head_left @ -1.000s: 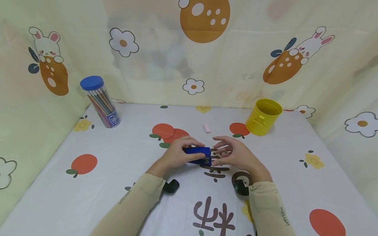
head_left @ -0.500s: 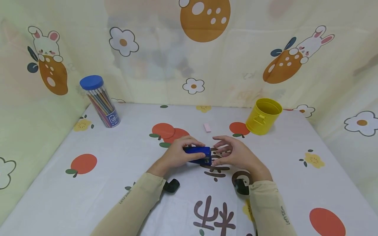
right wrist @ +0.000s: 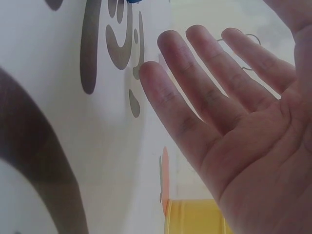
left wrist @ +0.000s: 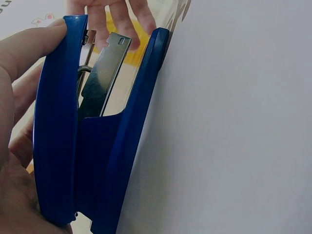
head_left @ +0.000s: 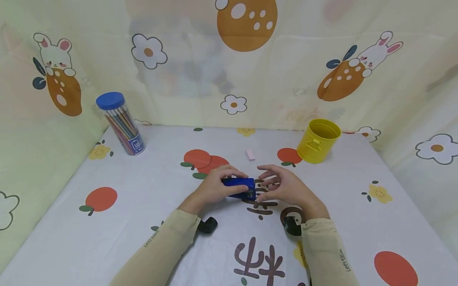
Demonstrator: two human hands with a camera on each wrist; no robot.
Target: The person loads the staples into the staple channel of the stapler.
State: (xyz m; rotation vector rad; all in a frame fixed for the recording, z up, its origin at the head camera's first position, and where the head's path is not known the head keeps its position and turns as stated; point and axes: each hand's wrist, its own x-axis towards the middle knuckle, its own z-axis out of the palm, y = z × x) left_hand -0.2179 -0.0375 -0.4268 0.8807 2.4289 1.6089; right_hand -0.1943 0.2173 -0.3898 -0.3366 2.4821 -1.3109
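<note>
A blue stapler lies on the printed tablecloth in the middle of the table. My left hand grips its top arm from the left, thumb on the near side and fingers on the far side. In the left wrist view the stapler is spread apart, with its metal magazine exposed between the top arm and the base. My right hand is held just right of the stapler's end, with nothing in it. The right wrist view has this hand's fingers fairly straight and spread.
A small pink eraser-like block lies beyond the hands. At the back right stands a yellow cup with a small handle. A clear tub of pencils with a blue lid stands at the back left, before a patterned curtain.
</note>
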